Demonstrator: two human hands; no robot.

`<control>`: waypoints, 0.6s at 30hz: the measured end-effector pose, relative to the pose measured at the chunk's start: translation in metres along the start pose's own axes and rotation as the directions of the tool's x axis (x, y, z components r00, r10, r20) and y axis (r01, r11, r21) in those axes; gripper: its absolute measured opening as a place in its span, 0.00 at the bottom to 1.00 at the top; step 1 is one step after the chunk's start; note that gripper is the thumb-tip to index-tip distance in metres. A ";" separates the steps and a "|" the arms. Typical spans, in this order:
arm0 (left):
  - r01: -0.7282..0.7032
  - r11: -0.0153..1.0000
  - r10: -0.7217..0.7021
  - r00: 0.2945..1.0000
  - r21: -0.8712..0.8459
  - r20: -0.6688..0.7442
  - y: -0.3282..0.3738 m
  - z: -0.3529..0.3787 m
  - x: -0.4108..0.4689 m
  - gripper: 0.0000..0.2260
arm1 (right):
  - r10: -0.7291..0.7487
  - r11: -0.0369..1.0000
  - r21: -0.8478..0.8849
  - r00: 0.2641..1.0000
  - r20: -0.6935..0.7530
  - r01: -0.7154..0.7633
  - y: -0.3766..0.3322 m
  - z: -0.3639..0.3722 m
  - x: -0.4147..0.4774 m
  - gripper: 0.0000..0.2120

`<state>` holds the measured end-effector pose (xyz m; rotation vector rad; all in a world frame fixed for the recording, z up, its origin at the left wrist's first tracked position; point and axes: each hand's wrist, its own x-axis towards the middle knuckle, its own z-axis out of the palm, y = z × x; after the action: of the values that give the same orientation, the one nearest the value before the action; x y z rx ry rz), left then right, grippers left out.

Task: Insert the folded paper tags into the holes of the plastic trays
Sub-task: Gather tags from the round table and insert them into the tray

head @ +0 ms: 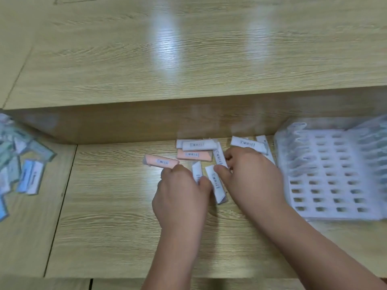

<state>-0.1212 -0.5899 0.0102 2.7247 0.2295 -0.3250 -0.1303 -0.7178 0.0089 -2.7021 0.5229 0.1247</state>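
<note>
Left hand (182, 191): fingers curled, thumb closed against a short white folded paper tag (197, 171) that stands up out of the pinch. Right hand (253, 176): thumb and bent forefinger close narrowly on the lower end of a narrow white barcoded paper tag (219, 154); motion blur hides how firm this hold is. A longer white folded tag (216, 185) lies flat between the two hands, passing just under the right thumb.

Loose tags lie on the light wood-grain table (125, 216) beyond the fingers: a pale orange folded tag (161, 161) touching the left fingertips, a second pale orange tag (193, 154) behind it, and a stacked pair of white tags (196, 144) at the foot of the raised wooden shelf (188, 59).

The white plastic tray with rows of rectangular holes (335, 216) sits just right of the right hand. A blurred column of inserted tags (299, 155) stands along its left side; the middle holes show open. A heap of blue and white tags (25, 164) lies well apart at far left.
</note>
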 end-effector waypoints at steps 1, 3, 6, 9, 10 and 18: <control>-0.001 1.000 0.001 1.000 -0.017 0.019 0.001 0.000 0.001 0.10 | 0.009 0.999 0.042 1.000 0.005 -0.009 0.000 -0.001 0.000 0.09; 0.009 0.992 -0.005 0.999 -0.124 0.036 -0.001 -0.002 0.002 0.11 | 0.012 0.991 0.131 1.000 -0.002 -0.011 0.002 -0.007 -0.005 0.05; 0.031 0.871 -0.011 0.999 -0.490 0.043 -0.004 -0.007 -0.006 0.09 | -0.030 0.970 0.238 0.999 -0.044 0.040 0.013 -0.027 -0.018 0.05; -0.039 0.754 0.060 0.998 -0.655 0.010 0.003 -0.013 -0.020 0.05 | -0.052 0.929 0.362 0.995 -0.084 0.079 0.032 -0.057 -0.037 0.05; -0.077 0.727 0.100 0.995 -0.683 -0.006 0.007 -0.014 -0.025 0.05 | -0.040 0.904 0.421 0.994 -0.099 0.079 0.041 -0.066 -0.043 0.05; -0.269 0.573 0.384 0.923 -0.774 -0.037 0.057 0.002 -0.066 0.04 | 0.086 0.711 0.695 0.967 -0.238 0.108 0.126 -0.098 -0.070 0.17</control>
<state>-0.1731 -0.6507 0.0456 1.8113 -0.1643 -0.2262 -0.2417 -0.8398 0.0655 -1.9568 0.4950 -0.3693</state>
